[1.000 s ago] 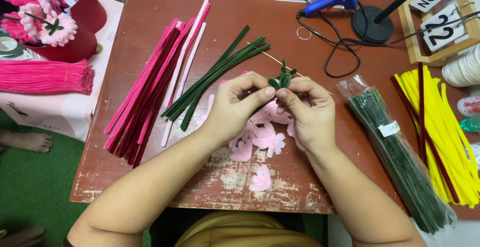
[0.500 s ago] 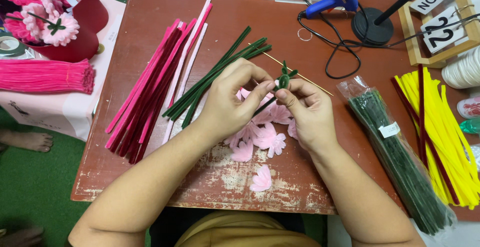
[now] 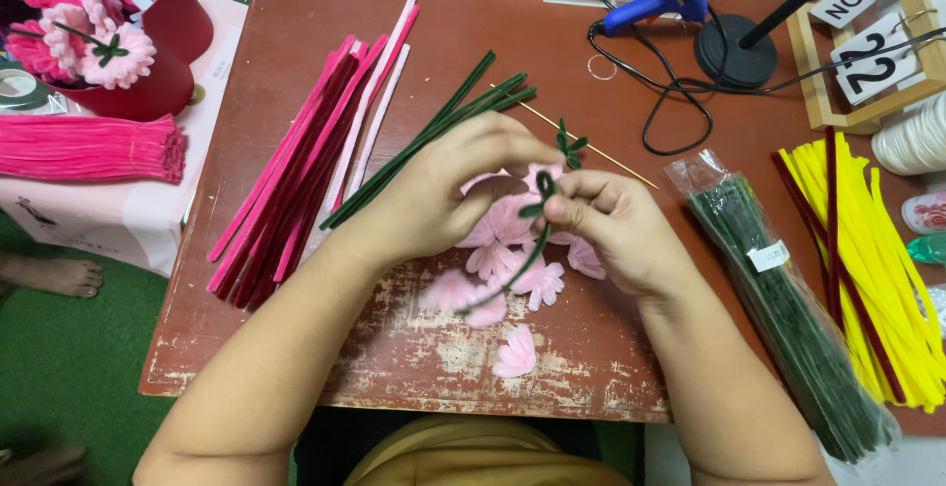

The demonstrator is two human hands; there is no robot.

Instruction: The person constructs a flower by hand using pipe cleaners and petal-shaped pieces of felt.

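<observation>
My left hand (image 3: 448, 195) and my right hand (image 3: 606, 225) meet over the middle of a worn brown table (image 3: 296, 368). Both pinch one dark green pipe cleaner (image 3: 537, 240), which is twisted into small leaf loops at the top (image 3: 569, 144) and trails down towards me. Under my hands lie several pale pink pipe-cleaner petals (image 3: 517, 353). A thin wooden skewer (image 3: 616, 163) lies just beyond my right hand.
Pink and white pipe cleaners (image 3: 296, 180) and loose green ones (image 3: 443, 121) lie left of my hands. A bagged bundle of green stems (image 3: 788, 318) and yellow pipe cleaners (image 3: 867, 269) lie right. A blue glue gun (image 3: 655, 3), cable, block calendar (image 3: 872, 42) stand behind.
My hands have stayed together over the petals. The green pipe cleaner has been bent further, its long end now hanging down between my hands.
</observation>
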